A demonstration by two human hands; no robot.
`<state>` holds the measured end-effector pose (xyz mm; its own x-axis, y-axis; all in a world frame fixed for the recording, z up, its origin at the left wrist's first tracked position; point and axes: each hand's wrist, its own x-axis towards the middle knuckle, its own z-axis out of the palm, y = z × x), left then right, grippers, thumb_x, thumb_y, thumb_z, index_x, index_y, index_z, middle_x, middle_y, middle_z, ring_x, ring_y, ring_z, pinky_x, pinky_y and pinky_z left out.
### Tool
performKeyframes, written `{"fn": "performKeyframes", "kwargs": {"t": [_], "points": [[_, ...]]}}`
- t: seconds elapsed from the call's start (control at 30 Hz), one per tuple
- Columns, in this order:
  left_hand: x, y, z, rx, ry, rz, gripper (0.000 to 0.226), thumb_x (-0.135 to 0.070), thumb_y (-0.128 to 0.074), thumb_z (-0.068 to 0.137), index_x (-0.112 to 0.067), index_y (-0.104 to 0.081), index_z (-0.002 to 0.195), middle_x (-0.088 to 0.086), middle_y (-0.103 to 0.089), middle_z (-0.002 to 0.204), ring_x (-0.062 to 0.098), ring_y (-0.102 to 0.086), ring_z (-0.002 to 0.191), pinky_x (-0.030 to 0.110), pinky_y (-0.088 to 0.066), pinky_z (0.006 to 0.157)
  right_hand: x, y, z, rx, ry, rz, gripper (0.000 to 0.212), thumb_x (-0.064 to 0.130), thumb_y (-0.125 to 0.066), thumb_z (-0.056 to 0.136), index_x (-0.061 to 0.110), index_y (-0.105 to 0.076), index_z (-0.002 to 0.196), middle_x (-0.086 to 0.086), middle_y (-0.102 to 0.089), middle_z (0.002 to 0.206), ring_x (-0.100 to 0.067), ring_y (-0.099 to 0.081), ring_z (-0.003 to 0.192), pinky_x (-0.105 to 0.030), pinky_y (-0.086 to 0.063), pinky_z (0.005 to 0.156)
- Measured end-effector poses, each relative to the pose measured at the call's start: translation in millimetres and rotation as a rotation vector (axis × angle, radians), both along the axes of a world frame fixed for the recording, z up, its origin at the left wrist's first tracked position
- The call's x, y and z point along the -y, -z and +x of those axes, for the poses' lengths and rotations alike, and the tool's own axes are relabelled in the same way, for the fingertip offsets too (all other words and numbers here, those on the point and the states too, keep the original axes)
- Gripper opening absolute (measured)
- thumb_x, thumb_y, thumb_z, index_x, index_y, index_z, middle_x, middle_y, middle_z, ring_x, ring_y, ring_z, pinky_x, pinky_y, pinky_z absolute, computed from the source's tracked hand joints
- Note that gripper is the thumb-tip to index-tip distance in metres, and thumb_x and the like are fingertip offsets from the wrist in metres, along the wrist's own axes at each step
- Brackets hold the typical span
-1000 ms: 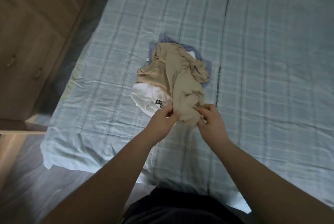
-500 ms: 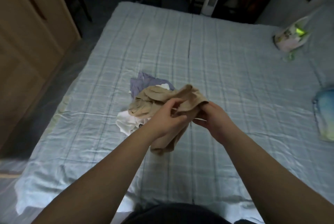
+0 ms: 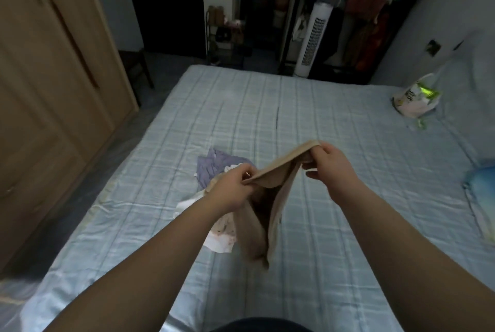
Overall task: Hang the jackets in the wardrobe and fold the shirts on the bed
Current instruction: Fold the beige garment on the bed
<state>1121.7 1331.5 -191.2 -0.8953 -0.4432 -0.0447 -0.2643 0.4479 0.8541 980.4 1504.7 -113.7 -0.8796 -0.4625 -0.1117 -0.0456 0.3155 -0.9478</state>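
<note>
Bed (image 3: 321, 123) under shirt (image 3: 276, 175); bag (image 3: 413, 100) lettering seemingly unreadable.

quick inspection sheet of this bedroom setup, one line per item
surface: bed with a blue checked sheet, wrinkled near the front edge
job's things: beige shirt held in the air, hanging bunched, not folded; white shirt and purple garment lie crumpled on the bed; no jackets on the bed
clutter: plastic bag at the bed's far right; blue item at the right edge
grippers: left hand and right hand each pinch the beige shirt's top edge
cables: nothing seen
surroundings: wooden wardrobe on the left, doors shut; tower fan and clothes rack beyond the bed
</note>
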Motion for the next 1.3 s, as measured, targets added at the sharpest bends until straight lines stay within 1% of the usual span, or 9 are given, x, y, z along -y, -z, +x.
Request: {"fn": "performKeyframes", "kwargs": {"t": [0.13,0.23,0.5,0.67,0.83,0.93,1.03,1.17,1.3], "points": [[16.0,-16.7,-2.4,0.13,-0.135,-0.198,0.022,-0.006,-0.061,0.085,-0.023,-0.053,0.074,-0.003,-0.065,0.079,0.012,-0.058,0.079,0.023,-0.034,0.063,-17.9,-20.2,-27.3,-0.231,0.09,0.07,0.026,0.018,-0.045,0.098,0.006,-0.064,0.086,-0.018,-0.063,0.081,-0.032,-0.063,0.079,-0.048,-0.059,0.067],[14.4,-27.5,-5.2,0.226,-0.174,-0.333,0.017,-0.011,-0.057,0.085,-0.024,-0.052,0.075,-0.001,-0.065,0.089,0.022,-0.057,0.089,0.029,-0.039,0.07,-31.8,-40.9,-46.4,-0.086,0.107,-0.088,0.028,0.016,-0.041,0.1,0.018,-0.063,0.084,-0.009,-0.065,0.084,-0.027,-0.067,0.079,-0.03,-0.057,0.052],[-9.6,-36.5,-34.1,0.41,-0.223,-0.441,0.005,-0.018,-0.052,0.087,-0.019,-0.056,0.085,0.0,-0.061,0.087,0.026,-0.061,0.089,0.035,-0.051,0.079,-81.1,-98.7,-107.9,0.389,0.308,-0.719,0.022,0.015,-0.042,0.102,0.006,-0.06,0.093,-0.015,-0.07,0.09,-0.026,-0.073,0.081,-0.031,-0.059,0.061],[-45.7,-59.0,-75.0,0.12,-0.347,0.178,0.018,-0.016,-0.047,0.097,-0.009,-0.062,0.09,0.016,-0.064,0.084,0.031,-0.068,0.076,0.038,-0.058,0.053,-126.7,-111.0,-150.6,0.376,0.358,-0.78,0.019,0.014,-0.044,0.102,0.006,-0.06,0.094,-0.015,-0.071,0.089,-0.024,-0.074,0.076,-0.031,-0.059,0.062],[-88.4,-105.4,-133.0,0.036,-0.23,0.378,0.023,-0.037,-0.051,0.096,-0.025,-0.07,0.091,0.003,-0.074,0.076,0.021,-0.072,0.066,0.036,-0.058,0.053,-160.0,-95.9,-174.2,0.112,0.257,-0.274,0.023,-0.001,-0.045,0.098,0.011,-0.057,0.083,-0.009,-0.064,0.087,-0.017,-0.067,0.07,-0.036,-0.061,0.063],[-107.1,-132.6,-168.5,0.036,-0.227,0.374,0.023,-0.039,-0.052,0.095,-0.022,-0.067,0.097,0.009,-0.072,0.09,0.025,-0.07,0.077,0.03,-0.055,0.057,-177.1,-79.7,-182.6,0.052,0.295,0.044,0.023,0.001,-0.042,0.095,0.013,-0.055,0.111,-0.014,-0.056,0.106,-0.028,-0.058,0.092,-0.041,-0.056,0.073],[-119.8,-149.8,-194.8,0.03,-0.223,0.341,0.027,-0.044,-0.051,0.094,-0.02,-0.063,0.097,0.013,-0.069,0.099,0.032,-0.068,0.089,0.035,-0.054,0.068,-190.4,-69.7,-186.0,-0.218,0.11,0.264,0.043,0.002,-0.042,0.092,0.024,-0.055,0.126,-0.006,-0.057,0.101,-0.018,-0.054,0.083,-0.029,-0.041,0.06],[-134.3,-164.2,-215.1,0.03,-0.208,0.257,0.03,-0.05,-0.05,0.095,-0.024,-0.063,0.09,0.008,-0.066,0.097,0.03,-0.065,0.091,0.035,-0.055,0.072,-203.9,-62.5,-188.8,-0.344,-0.216,0.58,0.01,0.031,-0.065,0.089,0.033,-0.062,0.099,0.002,-0.064,0.105,-0.01,-0.059,0.086,-0.025,-0.044,0.067],[-145.4,-183.0,-223.3,0.016,-0.168,0.176,0.028,-0.049,-0.05,0.096,-0.027,-0.064,0.088,0.002,-0.065,0.09,0.023,-0.064,0.082,0.027,-0.048,0.057,-206.9,-51.1,-186.6,-0.555,-0.235,1.037,0.041,0.064,-0.068,0.073,0.034,-0.051,0.095,0.003,-0.051,0.101,-0.018,-0.054,0.091,-0.04,-0.05,0.083]]}}
